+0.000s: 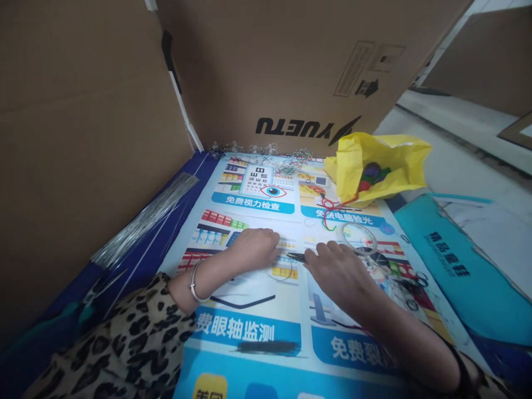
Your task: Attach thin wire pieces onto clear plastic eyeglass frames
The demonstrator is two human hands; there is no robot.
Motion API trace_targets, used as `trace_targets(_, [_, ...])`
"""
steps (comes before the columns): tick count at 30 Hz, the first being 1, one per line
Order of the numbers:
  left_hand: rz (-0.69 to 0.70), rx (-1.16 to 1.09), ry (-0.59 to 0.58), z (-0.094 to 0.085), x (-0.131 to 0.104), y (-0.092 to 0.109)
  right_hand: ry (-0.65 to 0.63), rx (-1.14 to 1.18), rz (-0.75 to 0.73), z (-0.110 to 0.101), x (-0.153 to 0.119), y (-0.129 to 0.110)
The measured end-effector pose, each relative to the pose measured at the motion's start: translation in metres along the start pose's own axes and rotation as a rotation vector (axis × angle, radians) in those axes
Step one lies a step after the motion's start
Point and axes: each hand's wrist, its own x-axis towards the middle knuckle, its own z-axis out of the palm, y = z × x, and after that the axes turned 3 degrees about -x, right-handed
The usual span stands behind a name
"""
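My left hand is closed in a pinch on a thin wire, which curves in a loop below the fingers. Facing it, my right hand is wrapped round a pair of pliers. The dark pointed jaws reach left towards the pinched fingers, close to the wire; whether they grip it is too small to tell. Both hands are low over a printed poster sheet. A clear tape roll lies just beyond my right hand.
Cardboard panels wall the left and back. A silver wire bundle and a teal-handled tool lie left. Twisted wire pieces line the back. Rightwards are a yellow bag, red cord, black-handled scissors and teal cardboard.
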Motion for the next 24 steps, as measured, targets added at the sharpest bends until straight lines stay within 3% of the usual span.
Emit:
trace_targets(11, [0.003,0.046,0.0,0.002,-0.001,0.002,-0.055,-0.096,-0.008,-0.008,-0.005,-0.013])
trace_targets(18, [-0.08,-0.125,-0.032,0.001,0.002,-0.003,-0.025,0.035,0.052,0.0,-0.01,-0.006])
trace_targets(24, [-0.082,-0.228,-0.092,-0.01,0.01,-0.008,-0.017,0.077,0.132,0.001,-0.032,-0.001])
